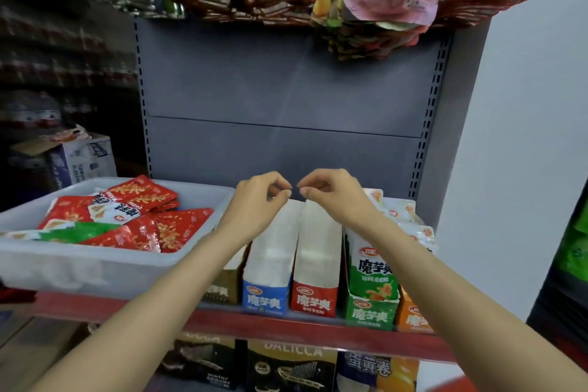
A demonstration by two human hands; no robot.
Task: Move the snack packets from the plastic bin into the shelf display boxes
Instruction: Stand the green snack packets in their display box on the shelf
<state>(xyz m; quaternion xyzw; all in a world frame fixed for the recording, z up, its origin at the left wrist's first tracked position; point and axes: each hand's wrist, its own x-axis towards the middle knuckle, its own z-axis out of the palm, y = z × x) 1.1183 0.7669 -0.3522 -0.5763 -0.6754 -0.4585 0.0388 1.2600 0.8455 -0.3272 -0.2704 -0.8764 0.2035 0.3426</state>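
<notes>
- plastic bin (105,267) left of red display box (313,297), red and green snack packets (149,219) piled inside
- left hand (257,204) above blue display box (265,296), fingers curled, nothing held
- right hand (337,197) above red display box, fingers curled, nothing held
- green display box (370,312) right of it, packets inside

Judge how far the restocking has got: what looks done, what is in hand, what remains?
Done: the green display box holds packets. In hand: nothing; the left hand and right hand hang with curled fingers above the blue display box and red display box, which look empty. Left: many snack packets lie in the plastic bin.
</notes>
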